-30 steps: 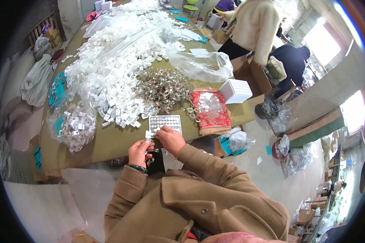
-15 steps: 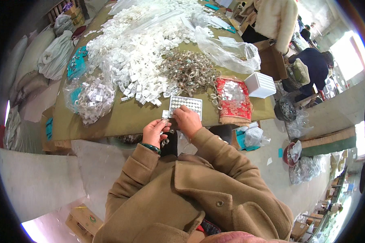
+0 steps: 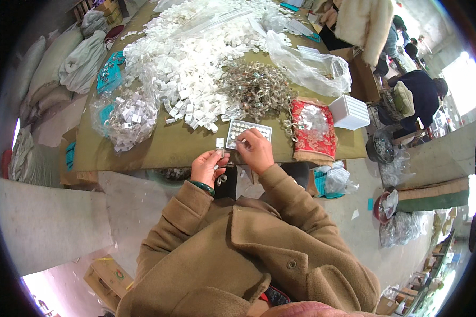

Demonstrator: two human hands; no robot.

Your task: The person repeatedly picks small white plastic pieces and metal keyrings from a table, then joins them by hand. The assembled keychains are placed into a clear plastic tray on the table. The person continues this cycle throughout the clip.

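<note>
Near the table's front edge, my left hand (image 3: 207,168) is closed, pinching a small white rectangular piece (image 3: 220,143) that stands up beyond the fingertips. Small shiny loops (image 3: 221,179) show beneath its fingers. To its right, my right hand (image 3: 256,152) is closed, thumb and fingertips together over the near left part of a white tray (image 3: 270,132). Whatever those fingers hold is hidden or too small to name. Rows of small round white pieces (image 3: 240,126) fill the tray's visible part.
Beyond the tray lie a big heap of small white pieces (image 3: 195,68) and a pile of shiny ring-like bands (image 3: 259,87). A bagged heap (image 3: 129,121) sits left; a red patterned cloth (image 3: 314,140) and white stacked trays (image 3: 349,112) sit right. People (image 3: 415,95) work at the far right.
The whole view has shifted slightly, with the table moving right and up in the picture. Both hands stay at nearly the same places beside and over the tray; the right fingers look more arched.
</note>
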